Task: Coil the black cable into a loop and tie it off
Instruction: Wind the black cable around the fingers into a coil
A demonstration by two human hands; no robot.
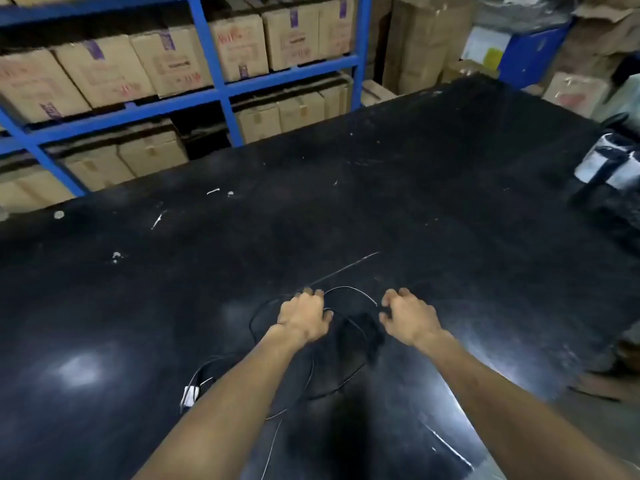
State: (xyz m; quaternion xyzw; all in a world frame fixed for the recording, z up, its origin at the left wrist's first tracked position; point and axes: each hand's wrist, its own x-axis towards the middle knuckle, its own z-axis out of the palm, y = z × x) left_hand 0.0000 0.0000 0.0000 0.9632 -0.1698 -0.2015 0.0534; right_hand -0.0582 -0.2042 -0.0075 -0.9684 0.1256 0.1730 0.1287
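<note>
Black on black, the thin cable (346,372) lies in loose rings on the dark, glossy table (433,188), low in the picture at about 6 o'clock from the table's middle. The left hand (304,317) is curled over the far edge of the rings, fingers folded down where the strands gather, apparently pinching them, though the grip itself is hidden under the knuckles. From that hand one arc of cable sweeps toward 3 o'clock to the right hand (408,317), whose fingers are bent and spread like a claw just beside the arc's end; whether they touch it cannot be told. At 8 o'clock from the left hand a small white tag (191,393) sits on a trailing strand beside the forearm. At 11 o'clock, blue shelving (221,93) carries cardboard boxes (104,71).
</note>
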